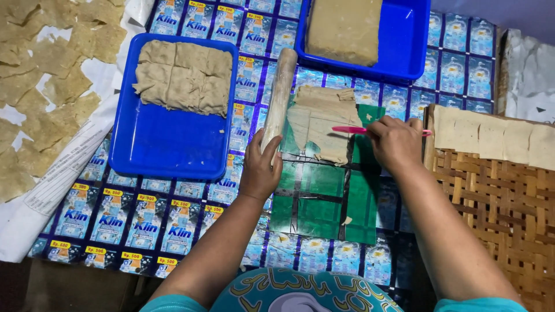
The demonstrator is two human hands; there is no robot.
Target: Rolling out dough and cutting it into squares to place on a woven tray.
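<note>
The left hand is gripping a wooden rolling pin; the right hand is closing its fingers around a pink knife, whose blade is lying on the thin dough sheet just beyond them.

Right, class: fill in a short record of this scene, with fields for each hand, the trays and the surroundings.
Left hand: left hand grips the wooden rolling pin
Right hand: right hand holds a pink tool over the thin dough sheet
Near tray: blue tray with cut dough squares
Far tray: second blue tray with a dough block
Right side: woven mat bearing pale squares
</note>
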